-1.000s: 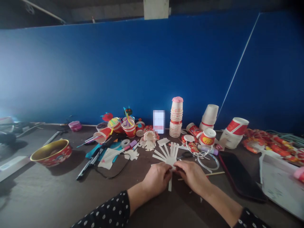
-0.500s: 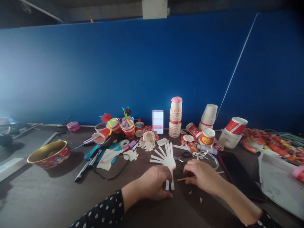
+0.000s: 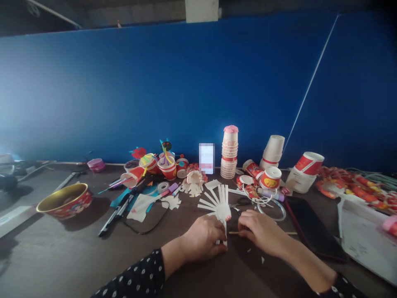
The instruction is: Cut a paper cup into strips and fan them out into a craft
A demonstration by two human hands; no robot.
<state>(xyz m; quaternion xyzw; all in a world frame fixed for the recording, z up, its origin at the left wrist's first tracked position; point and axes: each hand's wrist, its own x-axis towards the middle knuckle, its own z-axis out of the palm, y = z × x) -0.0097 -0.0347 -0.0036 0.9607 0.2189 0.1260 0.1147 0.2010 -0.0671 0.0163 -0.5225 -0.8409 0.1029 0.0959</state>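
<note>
A paper cup cut into fanned white strips (image 3: 222, 211) lies before me, its strips spread up and to the left. My left hand (image 3: 204, 235) is closed at its lower side, thumb and fingers pinching one of the lower strips. Just to the right, my right hand (image 3: 259, 229) has its fingers closed on a thin wooden stick (image 3: 233, 233), which points left toward the cut cup and sticks out behind the hand. Scissors (image 3: 238, 205) lie just beyond the right hand, partly hidden. Tiny white paper scraps (image 3: 262, 260) are on the table below it.
A stack of paper cups (image 3: 229, 157) stands at the back, with more cups (image 3: 270, 179) to its right. A dark tablet-like slab (image 3: 312, 227) lies at right. Leftward are a red-and-gold bowl (image 3: 66, 203), a black folded stand (image 3: 116, 215) and cup crafts (image 3: 167, 169).
My left thumb and fingers have closed together on the lower strip. My right hand has tightened around the stick, which now lies more level.
</note>
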